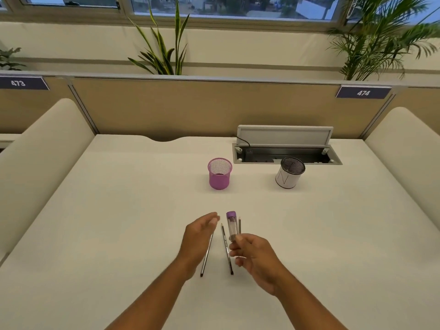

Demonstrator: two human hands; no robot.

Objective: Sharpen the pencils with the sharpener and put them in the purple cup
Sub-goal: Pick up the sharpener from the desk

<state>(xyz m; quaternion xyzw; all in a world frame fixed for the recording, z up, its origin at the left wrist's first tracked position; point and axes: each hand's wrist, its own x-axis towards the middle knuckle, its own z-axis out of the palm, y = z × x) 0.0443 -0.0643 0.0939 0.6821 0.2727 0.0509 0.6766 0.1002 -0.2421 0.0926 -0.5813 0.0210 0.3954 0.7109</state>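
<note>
Three dark pencils lie on the white desk near its front: one [206, 256] partly under my left hand, one [225, 244] in the middle, and one [239, 224] mostly hidden behind the sharpener. My right hand [256, 259] holds the sharpener [232, 225], a clear tube with a purple cap, upright by its lower end. My left hand [198, 236] hovers open above the leftmost pencil, fingers apart, holding nothing. The purple mesh cup [219, 173] stands further back, beyond both hands, and looks empty.
A white mesh cup [289, 173] stands right of the purple one. Behind it is an open cable tray [285, 154] with a raised lid in the desk. Cushioned dividers flank the desk; a partition closes the back.
</note>
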